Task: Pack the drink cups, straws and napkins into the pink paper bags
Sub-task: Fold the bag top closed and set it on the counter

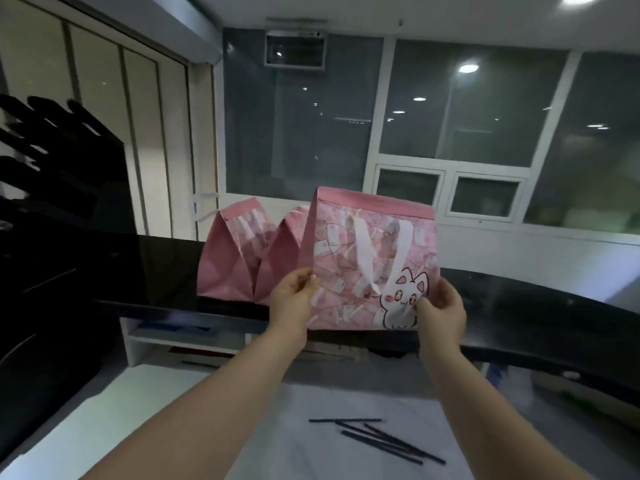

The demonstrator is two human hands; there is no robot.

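A pink paper bag with a white cartoon cat and white handles stands upright at the front edge of the dark raised counter. My left hand grips its lower left corner, and my right hand grips its lower right corner. Two more pink bags stand on the counter just behind and to the left of it. Several black straws lie loose on the white surface below, between my forearms. No cups or napkins are in view.
The dark counter curves away to the right, with a window wall behind it. A black rack-like object stands at the left. Under the counter a white shelf holds flat items.
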